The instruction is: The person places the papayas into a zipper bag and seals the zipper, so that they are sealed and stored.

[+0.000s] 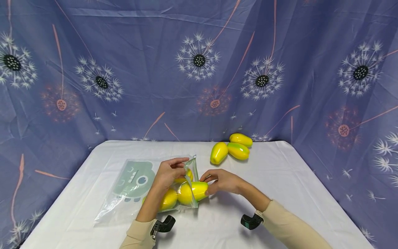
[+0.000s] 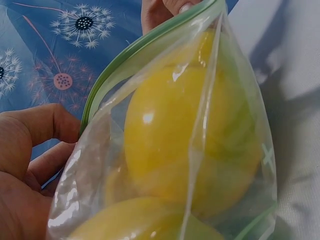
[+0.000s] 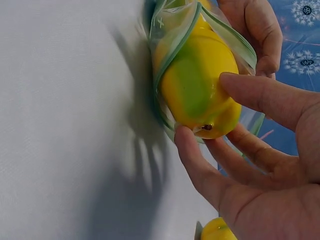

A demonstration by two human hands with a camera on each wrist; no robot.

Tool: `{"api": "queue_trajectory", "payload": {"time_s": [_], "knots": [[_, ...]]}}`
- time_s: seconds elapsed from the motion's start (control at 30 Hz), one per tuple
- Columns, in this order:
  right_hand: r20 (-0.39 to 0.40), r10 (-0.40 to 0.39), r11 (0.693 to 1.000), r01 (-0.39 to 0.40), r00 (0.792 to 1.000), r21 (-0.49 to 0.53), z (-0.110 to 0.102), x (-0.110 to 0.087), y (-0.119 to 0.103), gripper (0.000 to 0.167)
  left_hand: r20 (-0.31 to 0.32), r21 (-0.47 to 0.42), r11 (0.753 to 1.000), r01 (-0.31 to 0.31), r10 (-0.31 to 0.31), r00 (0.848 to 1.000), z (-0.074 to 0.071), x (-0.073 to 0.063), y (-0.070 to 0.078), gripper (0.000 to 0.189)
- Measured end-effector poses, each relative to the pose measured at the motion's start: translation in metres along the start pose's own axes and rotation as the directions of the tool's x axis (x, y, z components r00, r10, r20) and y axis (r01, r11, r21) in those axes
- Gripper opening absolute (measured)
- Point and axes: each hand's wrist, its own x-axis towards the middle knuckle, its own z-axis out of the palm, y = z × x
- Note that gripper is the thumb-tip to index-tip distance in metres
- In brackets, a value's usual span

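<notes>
A clear zip bag [image 1: 107, 207] with a green seal and a green cartoon print lies on its side, its mouth facing right. My left hand [image 1: 167, 173] pinches the top of the bag's rim. Halfway through the mouth is a glossy yellow-green papaya [image 1: 200, 190]. My right hand [image 1: 226, 181] holds its outer end, with the thumb and fingertips spread around the stem tip in the right wrist view. Further in, another papaya [image 1: 168, 199] shows through the plastic, and part of one more yellow fruit [image 1: 189, 174] shows behind the rim.
Three more papayas lie together near the table's back edge: one on the left [image 1: 219, 153], one on the right [image 1: 238, 151] and one behind [image 1: 240, 139]. White cloth covers the table [image 1: 280, 180]. A blue dandelion-print curtain [image 1: 149, 86] hangs behind and along both sides.
</notes>
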Motion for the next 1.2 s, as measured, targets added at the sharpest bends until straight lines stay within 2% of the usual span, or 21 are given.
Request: {"api": "queue_trajectory", "payload": {"time_s": [0.2, 0.6, 1.03, 1.2], "knots": [[-0.010, 0.015, 1.000, -0.015, 1.000, 0.024, 0.004, 0.000, 0.001, 0.044, 0.009, -0.002, 1.000, -0.004, 0.004, 1.000, 0.000, 0.000, 0.000, 0.046], [-0.013, -0.005, 1.000, 0.005, 1.000, 0.025, 0.009, 0.002, 0.000, 0.043, 0.012, -0.007, 1.000, -0.005, 0.005, 1.000, 0.000, 0.000, 0.000, 0.046], [-0.021, 0.010, 0.991, -0.007, 1.000, 0.135, 0.021, 0.006, 0.001, 0.037, -0.003, -0.013, 1.000, -0.009, 0.009, 1.000, 0.001, 0.000, -0.001, 0.043], [-0.021, 0.008, 0.993, -0.006, 1.000, 0.116, 0.024, 0.006, 0.002, 0.037, -0.009, -0.009, 1.000, -0.010, 0.010, 1.000, 0.001, -0.001, 0.000, 0.041]]}}
